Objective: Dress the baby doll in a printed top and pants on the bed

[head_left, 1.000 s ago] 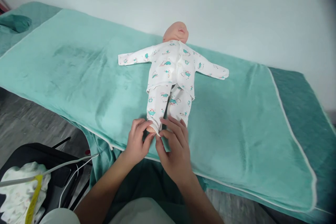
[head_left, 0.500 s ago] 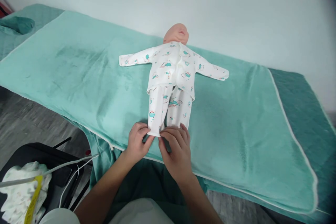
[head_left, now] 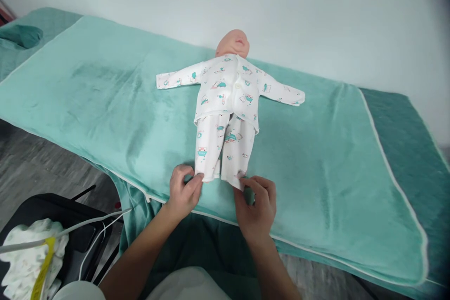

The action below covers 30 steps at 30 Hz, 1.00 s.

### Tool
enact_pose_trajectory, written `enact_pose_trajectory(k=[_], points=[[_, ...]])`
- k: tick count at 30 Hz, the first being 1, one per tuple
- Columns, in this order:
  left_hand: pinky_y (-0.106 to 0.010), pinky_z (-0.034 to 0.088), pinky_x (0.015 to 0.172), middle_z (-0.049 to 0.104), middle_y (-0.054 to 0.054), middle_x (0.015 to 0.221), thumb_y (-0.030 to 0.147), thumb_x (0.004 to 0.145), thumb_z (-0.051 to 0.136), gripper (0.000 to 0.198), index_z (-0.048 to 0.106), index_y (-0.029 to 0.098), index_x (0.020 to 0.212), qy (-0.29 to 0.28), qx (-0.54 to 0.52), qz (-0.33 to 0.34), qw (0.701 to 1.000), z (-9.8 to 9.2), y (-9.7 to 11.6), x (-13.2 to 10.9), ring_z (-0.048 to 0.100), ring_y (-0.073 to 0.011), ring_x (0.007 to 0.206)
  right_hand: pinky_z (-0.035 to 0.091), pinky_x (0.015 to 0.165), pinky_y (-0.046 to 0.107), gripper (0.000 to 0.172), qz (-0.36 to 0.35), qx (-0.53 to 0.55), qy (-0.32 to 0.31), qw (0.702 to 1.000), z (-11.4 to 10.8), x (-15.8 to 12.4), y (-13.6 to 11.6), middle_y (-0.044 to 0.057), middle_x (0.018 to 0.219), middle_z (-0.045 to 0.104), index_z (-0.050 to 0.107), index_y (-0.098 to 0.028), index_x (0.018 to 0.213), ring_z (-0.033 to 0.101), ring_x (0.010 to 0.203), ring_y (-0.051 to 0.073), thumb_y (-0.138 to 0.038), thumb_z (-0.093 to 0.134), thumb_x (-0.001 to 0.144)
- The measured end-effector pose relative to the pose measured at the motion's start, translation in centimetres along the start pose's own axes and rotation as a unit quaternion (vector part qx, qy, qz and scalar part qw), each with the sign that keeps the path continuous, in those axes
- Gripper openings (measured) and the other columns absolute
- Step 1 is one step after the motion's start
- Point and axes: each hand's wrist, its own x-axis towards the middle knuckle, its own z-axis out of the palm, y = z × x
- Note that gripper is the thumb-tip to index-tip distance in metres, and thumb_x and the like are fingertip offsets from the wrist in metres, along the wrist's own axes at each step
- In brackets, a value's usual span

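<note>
A baby doll [head_left: 230, 44] lies on its back, head toward the wall, arms spread. It wears a white printed jacket [head_left: 228, 86] and matching printed trousers [head_left: 210, 145]. My left hand [head_left: 184, 192] pinches the cuff of the trouser leg on the left. The cuff of the other leg is pinched at its outer corner between the thumb and fingers of my right hand [head_left: 258, 204]. The doll's feet do not show, and the sleeve ends cover its hands.
A green plush cover [head_left: 305, 173] with white piping spreads over the bed, which stands against a pale wall [head_left: 298, 18]. At lower left, a black chair [head_left: 80, 234] holds crumpled printed white cloth [head_left: 28, 253]. Cables and a yellow strap [head_left: 44, 269] cross in front of it.
My right hand has moved right, from the left trouser cuff to the cuff of the other leg. My left hand stays at its cuff. The view has shifted slightly.
</note>
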Motion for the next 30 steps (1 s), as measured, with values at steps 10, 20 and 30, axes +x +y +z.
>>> enact_pose_trajectory(k=[10,20,30], points=[[-0.038,0.059,0.083,0.055,-0.004,0.101,-0.002,0.083,0.061,0.043,0.064,0.028,0.114,0.02,-0.001,0.039,0.999,0.17,-0.05,0.44,0.059,-0.0191,0.095,0.054,0.067,0.028,0.026,0.039,0.091,0.018,0.995,-0.64,-0.59,-0.26,0.001,0.094,0.06,0.059,-0.023,0.095,0.063,0.083,0.015,-0.001,0.069,0.087],[-0.038,0.055,0.082,0.06,-0.005,0.101,0.009,0.088,0.071,0.037,0.058,0.022,0.12,0.002,-0.001,0.042,0.999,0.03,-0.23,0.64,0.06,-0.0194,0.093,0.053,0.075,0.028,0.021,0.03,0.094,-0.031,0.995,-0.43,-0.68,0.31,0.002,0.098,0.06,0.058,-0.021,0.097,0.062,0.088,0.014,-0.003,0.067,0.091],[-0.037,0.058,0.081,0.061,-0.002,0.092,0.003,0.088,0.064,0.038,0.056,0.026,0.118,0.008,-0.015,0.025,1.0,-0.03,-0.27,0.6,0.062,-0.0184,0.089,0.052,0.073,0.026,0.022,0.026,0.089,-0.02,0.995,-0.12,-0.69,0.1,0.001,0.097,0.059,0.057,-0.021,0.094,0.061,0.086,0.012,-0.001,0.067,0.09]])
